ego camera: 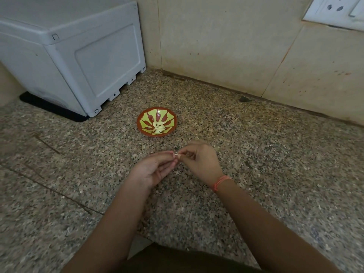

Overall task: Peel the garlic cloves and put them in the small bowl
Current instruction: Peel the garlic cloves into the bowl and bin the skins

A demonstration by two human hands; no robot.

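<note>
A small red bowl (144, 117) with a yellow-green petal pattern stands on the speckled granite counter. Several peeled garlic cloves (158, 127) lie in its middle. Just in front of the bowl my two hands meet above the counter. Between their fingertips is one small pale garlic clove (176, 154), mostly hidden. My left hand (152, 169) lies palm up and pinches the clove with its fingertips. My right hand (200, 161), with an orange thread at the wrist, has its fingers curled and pinches the clove from the right.
A large grey plastic appliance (78, 50) on a black mat stands at the back left. Beige tiled walls (226, 42) close the back, with a white wall socket (334, 8) at the top right. A small dark chip (243, 98) lies by the wall.
</note>
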